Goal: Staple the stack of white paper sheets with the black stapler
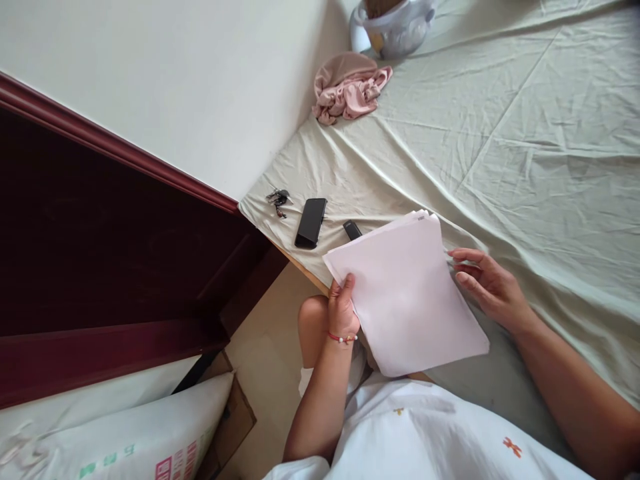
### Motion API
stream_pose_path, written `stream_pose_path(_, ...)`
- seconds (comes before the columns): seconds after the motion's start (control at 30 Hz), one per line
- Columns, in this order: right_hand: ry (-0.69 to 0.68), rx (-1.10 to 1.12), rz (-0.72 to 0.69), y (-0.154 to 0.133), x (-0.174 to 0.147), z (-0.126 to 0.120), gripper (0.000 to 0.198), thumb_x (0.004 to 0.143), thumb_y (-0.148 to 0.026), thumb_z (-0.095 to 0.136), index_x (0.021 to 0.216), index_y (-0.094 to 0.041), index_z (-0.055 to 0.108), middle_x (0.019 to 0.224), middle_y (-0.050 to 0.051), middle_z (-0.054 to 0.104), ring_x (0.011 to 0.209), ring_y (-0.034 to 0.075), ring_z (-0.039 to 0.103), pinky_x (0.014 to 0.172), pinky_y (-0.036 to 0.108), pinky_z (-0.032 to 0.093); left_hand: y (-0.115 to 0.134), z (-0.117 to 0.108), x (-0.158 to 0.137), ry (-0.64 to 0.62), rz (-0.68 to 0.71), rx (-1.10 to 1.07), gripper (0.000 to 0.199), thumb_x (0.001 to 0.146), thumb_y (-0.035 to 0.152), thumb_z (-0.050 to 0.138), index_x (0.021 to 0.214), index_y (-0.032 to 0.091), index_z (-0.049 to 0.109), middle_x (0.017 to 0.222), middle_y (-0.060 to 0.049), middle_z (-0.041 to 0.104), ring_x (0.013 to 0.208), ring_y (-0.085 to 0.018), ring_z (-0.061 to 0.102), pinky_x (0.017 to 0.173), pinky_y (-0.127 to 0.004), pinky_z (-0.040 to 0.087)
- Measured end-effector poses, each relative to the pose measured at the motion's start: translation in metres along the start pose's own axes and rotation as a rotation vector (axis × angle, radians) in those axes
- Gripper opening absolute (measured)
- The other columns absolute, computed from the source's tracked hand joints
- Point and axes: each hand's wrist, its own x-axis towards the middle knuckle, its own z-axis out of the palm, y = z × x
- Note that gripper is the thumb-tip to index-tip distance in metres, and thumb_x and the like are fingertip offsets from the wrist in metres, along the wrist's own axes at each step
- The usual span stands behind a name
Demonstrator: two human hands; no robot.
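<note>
A stack of white paper sheets (410, 297) is tilted above the edge of the cloth-covered surface, its top corners slightly fanned. My left hand (343, 307) grips the stack by its left edge, thumb on top and the other fingers hidden beneath. Just off the right edge of the paper is my right hand (487, 283), its fingers apart and slightly curled, holding nothing. A small black object (353, 230) pokes out from behind the upper edge of the sheets; the rest of it is covered.
A black phone (311, 223) and a bunch of keys (280, 198) lie on the pale green cloth (545, 147). Farther back are a crumpled pink cloth (350, 90) and a greyish tub (400, 30). Dark red wooden furniture (120, 267) and a white sack (150, 427) stand at left.
</note>
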Motion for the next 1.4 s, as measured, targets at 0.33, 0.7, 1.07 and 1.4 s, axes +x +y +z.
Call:
stream_pose_path(0.33,-0.228,0.141,0.065,-0.003,-0.003,-0.004,0.058,0.081,-0.072,0.07,0.12,-0.028,0.073,0.109,0.009,0.079,0.11,0.032,0.072,0.09,0.045,0.062,0.017,0.003,0.011,0.054,-0.018,-0.197,0.044,0.081,0.052,0.08,0.114,0.023,0.074,0.121,-0.006,0.078,0.135,-0.024,0.061,0.114,-0.038,0.051)
stream_pose_path(0.7,0.184,-0.007,0.19,-0.021,-0.009,-0.018,0.029,0.072,-0.048,0.088,0.078,-0.024,0.072,0.073,0.001,0.069,0.066,0.019,0.061,0.056,0.032,0.054,0.036,-0.021,0.028,-0.164,0.11,-0.053,0.05,0.066,0.03,0.093,0.108,0.029,0.066,0.108,0.0,0.075,0.107,-0.015,0.07,0.101,-0.032,0.052)
stream_pose_path(1.07,-0.099,-0.278,-0.332,-0.089,0.016,-0.026,0.02,0.088,-0.04,0.074,0.099,-0.025,0.082,0.086,0.004,0.078,0.068,0.016,0.067,0.063,0.027,0.053,0.071,-0.042,0.039,-0.353,0.368,0.43,0.033,0.064,0.038,0.094,0.09,0.022,0.081,0.096,-0.006,0.079,0.091,-0.025,0.071,0.091,-0.042,0.058)
stream_pose_path(1.4,-0.125,-0.031,0.089,-0.034,0.033,-0.017,0.035,0.067,-0.049,0.091,0.086,-0.022,0.078,0.085,0.005,0.078,0.075,0.02,0.067,0.068,0.031,0.058,0.061,-0.045,0.042,-0.509,0.191,0.671,0.024,0.062,0.033,0.093,0.082,0.024,0.082,0.085,-0.007,0.079,0.081,-0.026,0.072,0.082,-0.041,0.062)
